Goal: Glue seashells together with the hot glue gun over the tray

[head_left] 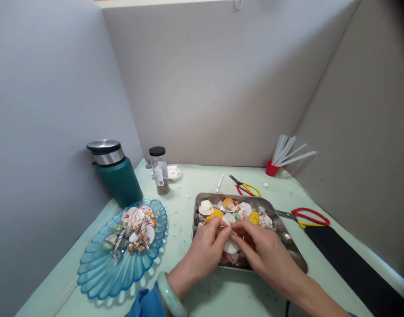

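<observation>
Watching through the head camera, I see both hands meet over the near half of a metal tray (289, 248) – the left hand (205, 252) and the right hand (259, 253) have their fingertips pressed together on a small pale piece (227, 228), too small for me to tell what it is. It sits pinched between the two hands, just above the tray's load of shells (230, 205), which are white, orange and yellow and heaped across the whole tray. A white shell (230, 247) shows in the gap under the palms. On the left wrist I can make out a pale green bangle (170, 298) and the edge of a blue sleeve (146, 307). The tray lies on a pale green counter (189, 207). Just to its left stands a blue scalloped glass dish (99, 275) with its own small pile of shells (137, 225) at the far end. Behind the dish stand a dark green flask (119, 178) with a steel lid and a clear jar (160, 174) with a black cap. Past the tray's far edge lie a white marker (219, 182) and small red-and-yellow scissors (247, 189) – a second, larger pair (308, 216) lies by the tray's right corner, next to a long black slab (350, 269). In the far corner a red cup (272, 169) holds clear sticks (292, 152).
</observation>
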Motion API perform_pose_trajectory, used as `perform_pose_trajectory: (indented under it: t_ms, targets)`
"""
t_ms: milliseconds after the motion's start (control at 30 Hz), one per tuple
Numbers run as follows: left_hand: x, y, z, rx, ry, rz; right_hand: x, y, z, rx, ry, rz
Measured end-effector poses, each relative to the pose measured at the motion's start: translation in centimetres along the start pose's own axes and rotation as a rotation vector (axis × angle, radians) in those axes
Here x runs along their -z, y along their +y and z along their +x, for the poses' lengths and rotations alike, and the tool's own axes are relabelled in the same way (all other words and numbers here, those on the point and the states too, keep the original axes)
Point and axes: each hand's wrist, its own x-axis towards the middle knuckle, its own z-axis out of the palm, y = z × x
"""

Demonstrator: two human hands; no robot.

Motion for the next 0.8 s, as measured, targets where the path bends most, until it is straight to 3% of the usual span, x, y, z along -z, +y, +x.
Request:
perform_pose_trajectory:
  t_ms: [200,433,800]
  targets:
    - [0.4,0.1,0.1,0.0,0.032,-0.015,0.0,-0.5,0.8,0.095,0.089,-0.057]
    - [0.3,0.1,0.1,-0.022,0.103,-0.033,0.4,0.6,0.5,0.063,0.219,-0.014]
    - [-0.2,0.4,0.5,-0.07,0.145,0.013,0.4,1.8,0.2,0.121,0.219,0.095]
